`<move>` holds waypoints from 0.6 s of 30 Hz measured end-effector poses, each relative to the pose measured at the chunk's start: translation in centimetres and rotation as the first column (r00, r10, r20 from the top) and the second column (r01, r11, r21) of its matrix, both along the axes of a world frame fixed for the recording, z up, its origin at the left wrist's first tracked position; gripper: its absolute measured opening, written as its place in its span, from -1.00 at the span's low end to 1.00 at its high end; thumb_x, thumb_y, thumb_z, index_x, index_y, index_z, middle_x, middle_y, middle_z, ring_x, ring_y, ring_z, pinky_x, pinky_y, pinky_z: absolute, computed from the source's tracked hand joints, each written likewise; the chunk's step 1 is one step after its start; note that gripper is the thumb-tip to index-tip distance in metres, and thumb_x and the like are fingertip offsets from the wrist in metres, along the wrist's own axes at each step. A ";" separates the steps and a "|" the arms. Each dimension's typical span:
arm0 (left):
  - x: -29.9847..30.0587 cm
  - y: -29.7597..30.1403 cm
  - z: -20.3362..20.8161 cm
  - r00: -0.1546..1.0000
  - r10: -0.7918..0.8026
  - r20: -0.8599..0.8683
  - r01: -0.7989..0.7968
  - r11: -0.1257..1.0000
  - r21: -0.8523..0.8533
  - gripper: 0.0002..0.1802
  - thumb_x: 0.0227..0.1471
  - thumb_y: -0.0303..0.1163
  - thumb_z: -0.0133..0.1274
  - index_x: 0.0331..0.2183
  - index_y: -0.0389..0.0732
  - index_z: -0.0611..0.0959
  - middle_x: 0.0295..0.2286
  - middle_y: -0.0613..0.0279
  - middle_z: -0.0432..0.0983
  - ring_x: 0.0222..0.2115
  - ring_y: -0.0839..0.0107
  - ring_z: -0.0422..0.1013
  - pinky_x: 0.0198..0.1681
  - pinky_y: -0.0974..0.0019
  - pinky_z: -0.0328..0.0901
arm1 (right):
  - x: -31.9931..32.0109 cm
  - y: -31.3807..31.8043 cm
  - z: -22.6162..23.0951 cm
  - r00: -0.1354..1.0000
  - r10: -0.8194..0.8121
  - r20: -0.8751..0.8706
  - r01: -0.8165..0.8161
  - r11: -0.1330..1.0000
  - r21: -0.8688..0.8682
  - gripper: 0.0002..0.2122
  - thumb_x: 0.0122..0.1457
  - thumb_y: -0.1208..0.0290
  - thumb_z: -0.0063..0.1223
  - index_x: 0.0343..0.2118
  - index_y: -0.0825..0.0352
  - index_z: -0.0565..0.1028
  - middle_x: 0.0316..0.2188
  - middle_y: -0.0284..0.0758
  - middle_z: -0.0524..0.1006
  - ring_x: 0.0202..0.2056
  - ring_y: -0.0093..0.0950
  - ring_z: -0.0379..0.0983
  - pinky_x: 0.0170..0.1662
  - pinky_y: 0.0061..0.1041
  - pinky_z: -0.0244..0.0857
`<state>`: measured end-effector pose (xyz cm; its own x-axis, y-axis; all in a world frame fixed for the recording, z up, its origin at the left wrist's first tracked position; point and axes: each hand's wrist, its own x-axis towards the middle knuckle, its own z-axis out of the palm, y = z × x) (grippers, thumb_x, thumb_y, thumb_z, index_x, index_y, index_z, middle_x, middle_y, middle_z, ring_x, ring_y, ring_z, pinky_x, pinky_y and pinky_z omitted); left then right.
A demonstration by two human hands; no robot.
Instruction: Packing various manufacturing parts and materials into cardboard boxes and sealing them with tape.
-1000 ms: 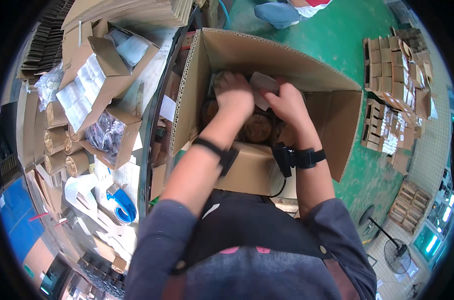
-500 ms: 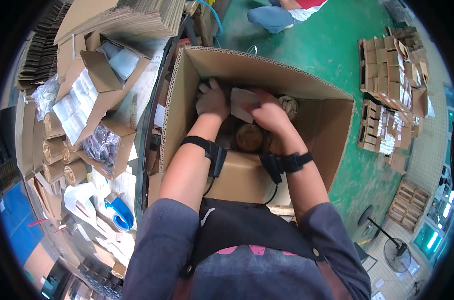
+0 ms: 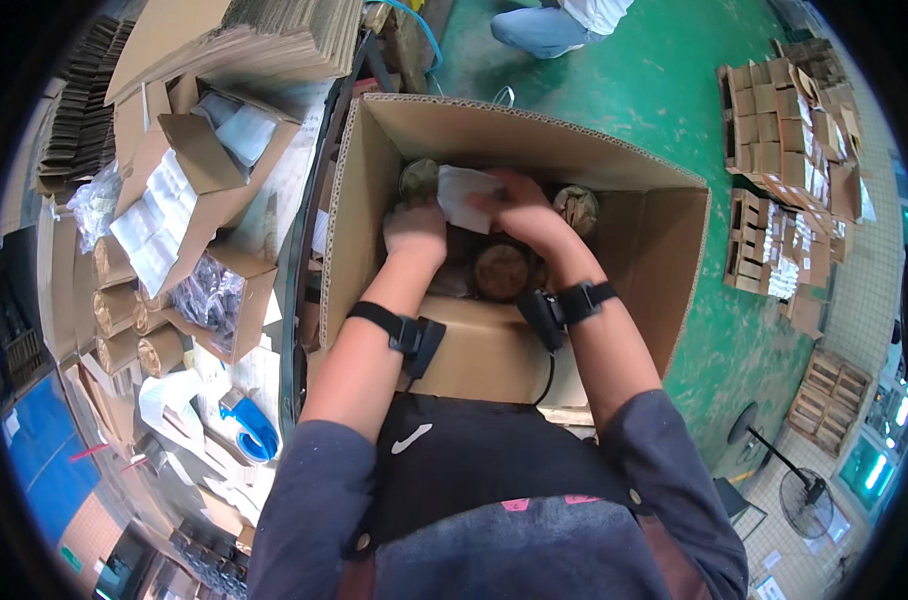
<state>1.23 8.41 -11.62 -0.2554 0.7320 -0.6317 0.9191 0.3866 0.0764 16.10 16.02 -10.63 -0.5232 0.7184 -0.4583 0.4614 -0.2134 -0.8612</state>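
Note:
Both hands are inside a large open cardboard box (image 3: 534, 140). My right hand (image 3: 530, 212) is closed on the edge of a white flat packet (image 3: 464, 192), held near the box's far wall. Just left of the packet is my left hand (image 3: 416, 230), with its fingers curled and mostly hidden, so its grip is unclear. Round brown paper-wrapped bundles stand in the box: one bundle (image 3: 501, 270) between my forearms, another (image 3: 577, 208) beyond my right wrist, and a third (image 3: 420, 178) beyond my left hand.
The left table holds a carton of white packets (image 3: 159, 215), a carton of clear plastic bags (image 3: 209, 295), several wrapped rolls (image 3: 117, 310) and a blue tape dispenser (image 3: 252, 430). Stacked cardboard (image 3: 284, 40) lies behind. Loaded pallets (image 3: 764, 130) and a fan (image 3: 799, 495) stand right; a person (image 3: 549, 30) is ahead.
My left hand has drawn back toward me, uncovering the far-left bundle. The white packet and my right hand have shifted slightly left. The person ahead has moved.

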 end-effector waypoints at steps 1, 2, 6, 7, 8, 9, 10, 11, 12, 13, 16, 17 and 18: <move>0.1 -1.0 0.7 0.989 -0.137 -0.050 0.135 0.990 -0.049 -0.48 -0.01 -0.28 0.03 0.03 -0.16 0.41 0.01 0.12 0.34 -0.05 0.10 0.37 -0.02 0.10 0.30 | -0.6 -0.1 0.4 1.000 0.002 -0.001 -0.002 1.000 -0.003 -0.56 0.05 0.31 0.17 -0.01 0.38 0.42 -0.20 -0.08 0.55 -0.23 -0.27 0.52 -0.17 -0.37 0.38; 0.3 -2.1 1.0 0.989 -0.136 -0.049 0.134 0.990 -0.052 -0.48 -0.01 -0.28 0.03 0.03 -0.16 0.41 0.01 0.12 0.34 -0.05 0.10 0.37 -0.02 0.10 0.30 | -1.0 -0.2 0.7 0.964 0.108 0.243 -0.112 0.994 0.004 -0.59 0.02 0.31 0.16 -0.06 0.37 0.46 -0.22 -0.08 0.56 -0.21 -0.24 0.53 -0.16 -0.35 0.40; -0.5 -5.2 0.7 0.985 -0.144 -0.095 0.151 0.986 0.072 -0.41 -0.02 -0.13 0.06 0.04 -0.15 0.43 0.01 0.21 0.34 -0.03 0.15 0.35 -0.02 0.13 0.27 | -4.9 -1.0 2.4 0.624 0.304 0.720 -0.569 0.808 0.152 -0.67 -0.05 0.35 0.15 -0.18 0.32 0.57 -0.21 -0.12 0.57 -0.15 -0.27 0.53 -0.12 -0.34 0.42; -0.6 -5.1 0.7 0.983 -0.170 -0.064 0.174 0.982 0.067 -0.39 -0.03 -0.10 0.07 0.05 -0.15 0.43 0.00 0.21 0.34 -0.02 0.15 0.34 -0.01 0.12 0.26 | -6.1 -1.1 2.7 0.620 0.306 0.723 -0.575 0.804 0.152 -0.67 -0.05 0.35 0.15 -0.18 0.32 0.57 -0.21 -0.12 0.57 -0.15 -0.27 0.53 -0.12 -0.34 0.42; -0.6 -5.0 0.7 0.980 -0.196 -0.032 0.198 0.978 0.063 -0.37 -0.04 -0.08 0.09 0.05 -0.15 0.43 0.00 0.20 0.34 -0.02 0.16 0.33 -0.01 0.12 0.26 | -7.7 -1.0 3.0 0.550 0.312 0.775 -0.586 0.805 0.091 -0.68 -0.05 0.35 0.13 -0.19 0.30 0.58 -0.19 -0.14 0.57 -0.12 -0.28 0.53 -0.11 -0.33 0.42; -0.5 -4.7 1.0 0.974 -0.220 -0.045 0.221 0.975 0.021 -0.36 -0.04 -0.06 0.09 0.05 -0.16 0.42 -0.01 0.19 0.34 -0.02 0.17 0.32 0.00 0.12 0.25 | -8.9 -1.0 3.1 0.478 0.321 0.818 -0.591 0.806 0.029 -0.69 -0.06 0.34 0.12 -0.20 0.28 0.60 -0.17 -0.16 0.57 -0.10 -0.28 0.52 -0.09 -0.31 0.42; -0.3 -4.3 1.1 0.969 -0.242 -0.058 0.241 0.970 -0.021 -0.34 -0.04 -0.04 0.10 0.05 -0.16 0.41 -0.02 0.19 0.34 -0.02 0.17 0.32 0.00 0.12 0.25 | -9.4 -0.9 3.0 0.475 0.325 0.818 -0.600 0.800 0.031 -0.69 -0.06 0.34 0.12 -0.20 0.28 0.60 -0.17 -0.16 0.57 -0.10 -0.28 0.52 -0.09 -0.31 0.42; -0.3 -4.4 1.0 0.982 -0.182 -0.042 0.183 0.983 0.017 -0.35 -0.05 -0.05 0.12 0.03 -0.17 0.42 -0.05 0.14 0.34 -0.02 0.18 0.33 -0.01 0.13 0.27 | -9.7 -0.7 3.1 0.492 0.364 0.790 -0.622 0.783 0.026 -0.70 -0.05 0.32 0.10 -0.23 0.30 0.60 -0.18 -0.11 0.56 -0.12 -0.22 0.52 -0.10 -0.31 0.41; 0.0 -4.4 0.6 0.983 -0.180 -0.036 0.181 0.983 0.023 -0.35 -0.05 -0.05 0.12 0.03 -0.17 0.42 -0.05 0.14 0.34 -0.02 0.18 0.33 -0.01 0.13 0.27 | -9.4 -0.2 2.9 0.504 0.396 0.767 -0.637 0.770 0.021 -0.70 -0.04 0.30 0.07 -0.25 0.33 0.60 -0.19 -0.05 0.55 -0.14 -0.16 0.51 -0.11 -0.31 0.41; 0.3 -4.4 0.2 0.989 -0.144 -0.020 0.145 0.989 0.041 -0.35 -0.05 -0.08 0.13 0.04 -0.18 0.41 -0.03 0.13 0.32 0.00 0.17 0.32 -0.01 0.12 0.27 | -8.2 0.0 1.4 0.500 0.389 0.774 -0.625 0.780 0.012 -0.68 -0.01 0.24 0.04 -0.24 0.33 0.60 -0.20 -0.06 0.56 -0.14 -0.16 0.52 -0.09 -0.30 0.40; 0.1 -4.0 -0.6 0.994 0.029 0.106 -0.024 0.999 -0.045 -0.28 -0.05 -0.24 0.12 0.14 -0.17 0.29 0.08 0.08 0.15 0.05 0.14 0.31 0.03 0.09 0.27 | -7.6 -1.4 0.3 0.523 0.283 0.804 -0.623 0.770 0.134 -0.59 -0.02 0.09 0.00 -0.24 0.32 0.61 -0.24 -0.04 0.57 -0.18 -0.14 0.53 -0.11 -0.25 0.40; -0.3 -3.4 -1.0 0.991 0.033 0.128 -0.024 0.997 -0.072 -0.29 -0.04 -0.25 0.11 0.15 -0.16 0.28 0.11 0.06 0.10 0.06 0.13 0.29 0.04 0.09 0.27 | -8.3 -0.3 0.2 0.497 0.341 0.798 -0.634 0.771 0.065 -0.62 -0.04 0.15 0.02 -0.26 0.34 0.61 -0.25 -0.06 0.58 -0.18 -0.17 0.53 -0.11 -0.28 0.40; 0.2 -2.6 -0.6 0.985 0.015 0.170 0.002 0.995 -0.100 -0.29 -0.02 -0.25 0.09 0.16 -0.15 0.27 0.15 0.04 0.05 0.08 0.12 0.28 0.05 0.10 0.27 | -7.7 0.8 -0.2 0.464 0.388 0.796 -0.624 0.781 -0.017 -0.65 -0.06 0.21 0.03 -0.28 0.36 0.61 -0.26 -0.08 0.58 -0.18 -0.19 0.54 -0.12 -0.31 0.41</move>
